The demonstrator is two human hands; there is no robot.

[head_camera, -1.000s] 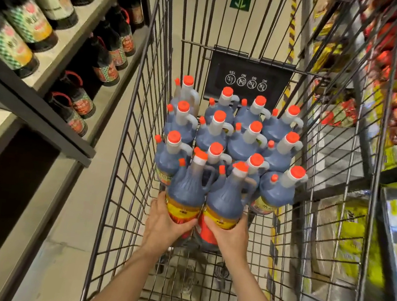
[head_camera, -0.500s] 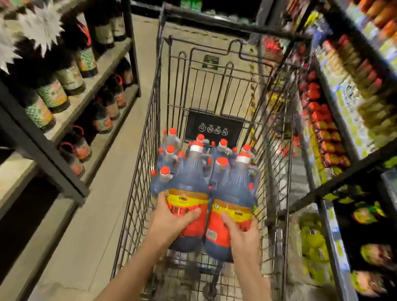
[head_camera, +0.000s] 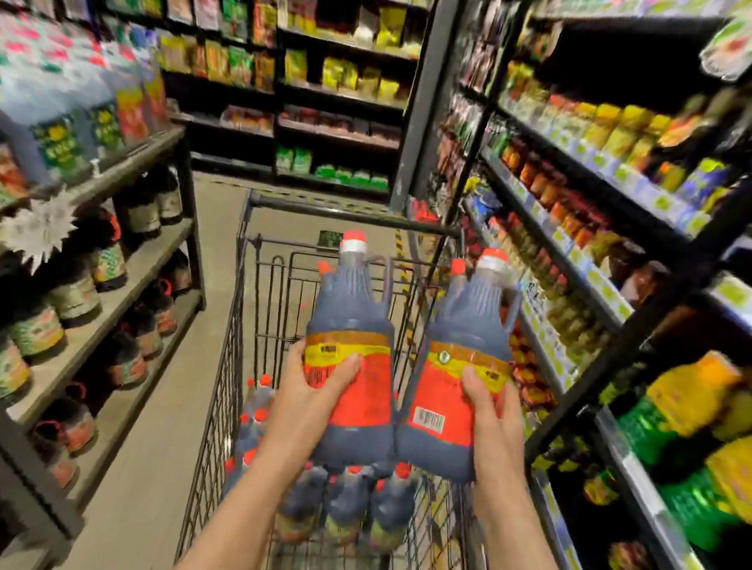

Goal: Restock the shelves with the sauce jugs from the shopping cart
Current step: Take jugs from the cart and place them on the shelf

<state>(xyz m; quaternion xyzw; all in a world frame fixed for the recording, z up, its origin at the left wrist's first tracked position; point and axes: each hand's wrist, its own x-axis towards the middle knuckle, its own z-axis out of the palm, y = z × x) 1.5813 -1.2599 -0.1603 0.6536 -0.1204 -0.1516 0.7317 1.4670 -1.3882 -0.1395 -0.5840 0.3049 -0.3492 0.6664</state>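
Two dark sauce jugs with orange caps and red-yellow labels are lifted above the wire shopping cart (head_camera: 227, 361). My left hand (head_camera: 305, 398) grips the left jug (head_camera: 355, 329) round its label. My right hand (head_camera: 490, 419) grips the right jug (head_camera: 466, 342) the same way. Both jugs stand upright, their bases touching. Several more jugs (head_camera: 347, 502) remain low in the cart, partly hidden behind the held pair. The left shelves (head_camera: 132, 266) carry dark jugs with green and red labels.
The right shelving (head_camera: 596, 310) is packed with jars and bottles, close beside the cart. A white paper star (head_camera: 41, 228) hangs off the left shelf edge. The aisle floor (head_camera: 149, 446) runs between the left shelf and the cart. More shelves close the aisle's far end.
Both hands have raised the two jugs up out of the cart. The view has tilted up from the cart's inside to the aisle.
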